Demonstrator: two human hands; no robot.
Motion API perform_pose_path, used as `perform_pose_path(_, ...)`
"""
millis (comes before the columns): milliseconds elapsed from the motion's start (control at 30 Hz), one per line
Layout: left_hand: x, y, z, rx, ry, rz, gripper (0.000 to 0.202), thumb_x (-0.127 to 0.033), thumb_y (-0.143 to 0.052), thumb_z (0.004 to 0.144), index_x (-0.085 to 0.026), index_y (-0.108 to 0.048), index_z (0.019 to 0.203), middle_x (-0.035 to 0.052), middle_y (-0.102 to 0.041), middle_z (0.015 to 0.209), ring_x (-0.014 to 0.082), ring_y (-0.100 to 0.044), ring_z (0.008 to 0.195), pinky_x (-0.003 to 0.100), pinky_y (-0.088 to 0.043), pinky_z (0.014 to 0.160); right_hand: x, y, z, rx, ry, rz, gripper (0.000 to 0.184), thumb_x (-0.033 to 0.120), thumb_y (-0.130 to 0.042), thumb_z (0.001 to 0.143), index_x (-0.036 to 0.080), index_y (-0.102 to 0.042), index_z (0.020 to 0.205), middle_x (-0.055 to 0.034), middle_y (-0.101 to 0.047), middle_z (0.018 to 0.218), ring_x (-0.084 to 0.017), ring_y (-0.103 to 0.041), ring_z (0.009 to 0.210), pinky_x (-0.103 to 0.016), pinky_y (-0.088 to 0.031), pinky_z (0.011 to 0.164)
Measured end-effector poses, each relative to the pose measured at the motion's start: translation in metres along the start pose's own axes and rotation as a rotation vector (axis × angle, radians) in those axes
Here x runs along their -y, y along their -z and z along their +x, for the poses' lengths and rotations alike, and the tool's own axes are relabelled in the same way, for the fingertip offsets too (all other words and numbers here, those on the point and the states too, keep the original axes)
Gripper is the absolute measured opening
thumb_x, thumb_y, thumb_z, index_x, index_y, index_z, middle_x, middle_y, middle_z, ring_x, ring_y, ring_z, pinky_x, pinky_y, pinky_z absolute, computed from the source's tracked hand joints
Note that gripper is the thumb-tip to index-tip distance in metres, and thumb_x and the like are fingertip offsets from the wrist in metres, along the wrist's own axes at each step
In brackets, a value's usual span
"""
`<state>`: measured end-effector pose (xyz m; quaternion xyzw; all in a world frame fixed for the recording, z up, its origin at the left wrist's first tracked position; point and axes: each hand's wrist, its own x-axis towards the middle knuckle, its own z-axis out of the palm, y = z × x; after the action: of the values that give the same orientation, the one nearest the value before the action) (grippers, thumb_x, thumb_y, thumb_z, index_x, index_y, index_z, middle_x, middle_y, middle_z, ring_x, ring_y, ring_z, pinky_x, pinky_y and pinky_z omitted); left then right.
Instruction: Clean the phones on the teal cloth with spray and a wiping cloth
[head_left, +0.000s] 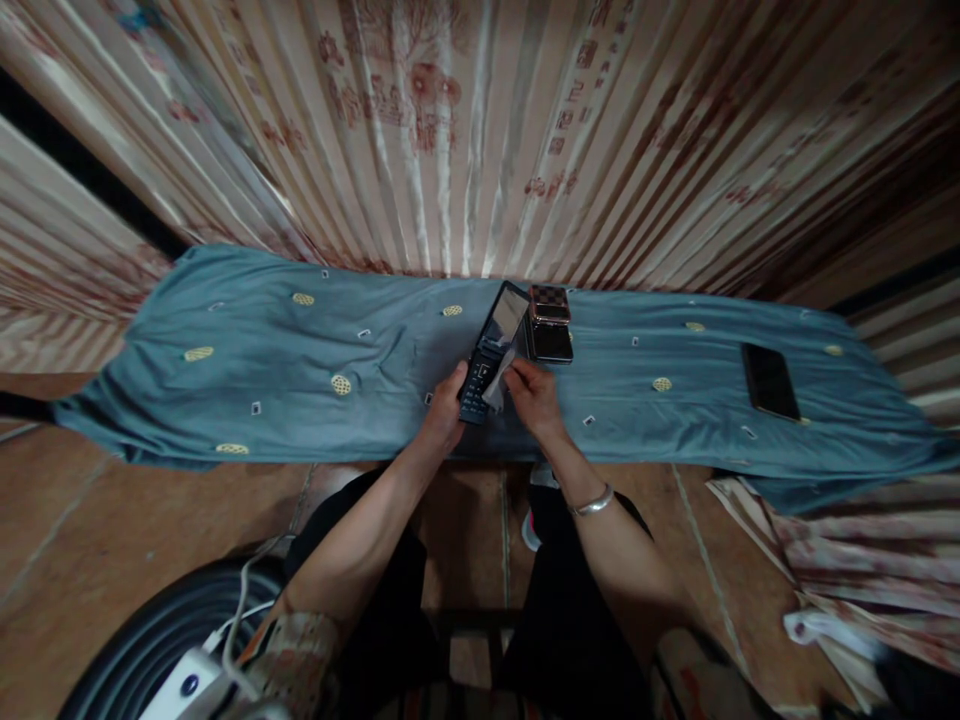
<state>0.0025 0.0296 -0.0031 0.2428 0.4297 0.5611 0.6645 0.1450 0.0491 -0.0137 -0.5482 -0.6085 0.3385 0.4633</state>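
Note:
My left hand is closed round the keypad half of an open black flip phone, held above a blue-grey cloth. My right hand pinches a small pale wipe against the phone's keypad. The phone's screen half tilts up and away, reflecting light. A silver bracelet sits on my right wrist.
Just behind the flip phone lies another dark device with a checkered top. A black smartphone lies flat on the cloth at the right. Striped curtains hang behind. A white power strip with cables sits at the lower left on the tiled floor.

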Motion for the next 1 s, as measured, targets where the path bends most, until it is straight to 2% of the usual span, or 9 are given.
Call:
perform_pose_path(133,-0.002,0.002,0.003,-0.030,0.014,-0.015,0.042,-0.057,-0.071,0.087,-0.014,-0.074,0.089,0.0063,-0.080,0.086,0.0216,-0.076,0.095,0.030,-0.057,0.084,0.002,-0.004,-0.005,0.061,-0.018,0.002,0.020,0.037,-0.052,0.085,0.024,-0.060,0.072,0.0040,-0.052,0.063,-0.015,-0.047,0.061,-0.028,-0.036,0.062)
perform_pose_path(267,-0.009,0.002,0.003,-0.044,0.036,-0.045,0.043,-0.056,-0.066,0.093,-0.014,-0.075,0.097,0.0070,-0.080,0.088,0.0213,-0.077,0.092,0.030,-0.059,0.081,0.005,-0.009,-0.012,0.133,-0.021,-0.013,0.024,0.038,-0.052,0.085,0.025,-0.053,0.065,0.0043,-0.051,0.060,-0.015,-0.047,0.060,-0.027,-0.035,0.062)
perform_pose_path(500,-0.022,-0.001,0.000,-0.023,0.096,-0.054,0.055,-0.060,-0.048,0.101,-0.012,-0.075,0.104,0.0114,-0.081,0.090,0.0229,-0.078,0.090,0.031,-0.062,0.078,0.008,-0.018,-0.021,0.254,-0.041,0.033,0.027,0.038,-0.051,0.085,0.025,-0.050,0.061,0.0048,-0.043,0.058,-0.015,-0.043,0.058,-0.027,-0.032,0.058)
perform_pose_path(633,-0.027,0.001,0.000,-0.037,0.109,-0.040,0.063,-0.066,-0.043,0.100,-0.013,-0.076,0.104,0.0136,-0.081,0.091,0.0255,-0.079,0.092,0.035,-0.063,0.081,0.010,-0.017,-0.023,0.333,-0.047,0.056,0.027,0.035,-0.051,0.087,0.025,-0.052,0.062,0.0048,-0.045,0.059,-0.015,-0.044,0.058,-0.027,-0.035,0.058)
perform_pose_path(767,-0.032,0.000,-0.001,-0.068,0.113,-0.057,0.067,-0.059,-0.026,0.106,-0.013,-0.075,0.108,0.0130,-0.080,0.090,0.0243,-0.078,0.100,0.034,-0.062,0.086,0.017,-0.011,-0.027,0.333,0.043,-0.090,0.025,0.030,-0.055,0.092,0.024,-0.059,0.068,0.0042,-0.054,0.061,-0.016,-0.051,0.061,-0.027,-0.039,0.060)
perform_pose_path(833,-0.032,0.000,0.000,-0.070,0.117,-0.079,0.068,-0.055,-0.021,0.108,-0.013,-0.074,0.108,0.0126,-0.080,0.090,0.0234,-0.077,0.103,0.033,-0.062,0.088,0.019,-0.007,-0.030,0.305,0.109,-0.203,0.021,0.028,-0.056,0.095,0.024,-0.065,0.076,0.0024,-0.062,0.067,-0.017,-0.057,0.065,-0.027,-0.044,0.064)
perform_pose_path(900,-0.032,0.000,0.001,-0.067,0.110,-0.107,0.066,-0.054,-0.022,0.108,-0.013,-0.074,0.107,0.0129,-0.080,0.092,0.0237,-0.077,0.104,0.034,-0.062,0.089,0.019,-0.005,-0.033,0.272,0.192,-0.310,0.017,0.026,-0.056,0.098,0.024,-0.069,0.088,-0.0009,-0.070,0.077,-0.019,-0.064,0.073,-0.029,-0.049,0.070)
perform_pose_path(1000,-0.029,0.003,0.003,-0.053,0.087,-0.126,0.062,-0.060,-0.034,0.105,-0.013,-0.074,0.105,0.0139,-0.079,0.092,0.0261,-0.076,0.103,0.038,-0.062,0.089,0.019,-0.004,-0.037,0.232,0.332,-0.436,0.015,0.022,-0.058,0.100,0.023,-0.072,0.105,-0.0073,-0.077,0.095,-0.023,-0.071,0.090,-0.034,-0.055,0.083)
